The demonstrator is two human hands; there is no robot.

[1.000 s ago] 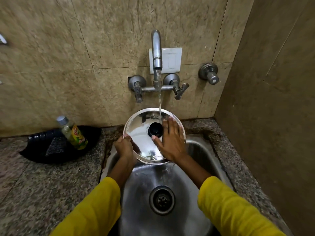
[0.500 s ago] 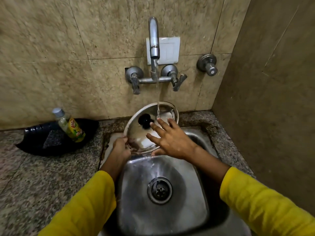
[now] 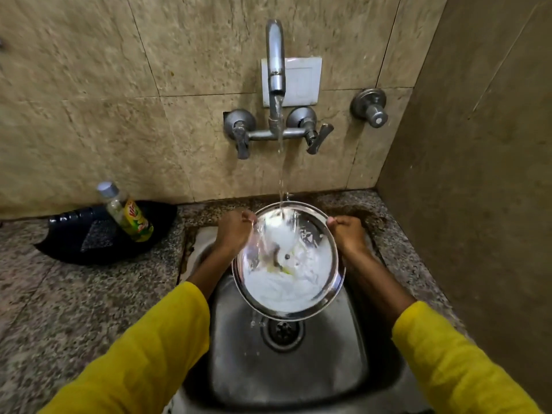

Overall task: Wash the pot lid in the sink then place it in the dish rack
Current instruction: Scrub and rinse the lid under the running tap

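Note:
The round steel pot lid (image 3: pixel 294 289) hangs over the steel sink (image 3: pixel 316 372), turned so its hollow underside faces me. Soapy white water fills the hollow. Water from the wall tap (image 3: pixel 276 70) falls onto the lid's far part and splashes. My left hand (image 3: pixel 234 233) grips the lid's far left rim. My right hand (image 3: pixel 348 233) grips the far right rim. The lid's black knob is hidden underneath. No dish rack is in view.
A dish-soap bottle (image 3: pixel 128 213) leans in a black tray (image 3: pixel 74 234) on the speckled stone counter (image 3: pixel 59 309) at left. The drain (image 3: pixel 283 331) lies below the lid. Tiled walls close the back and right. A separate valve (image 3: pixel 372 107) sticks out at upper right.
The lid has been flipped from knob side up to underside up. My right hand moved from the lid's top surface to its right rim. Both hands now hold it under the stream.

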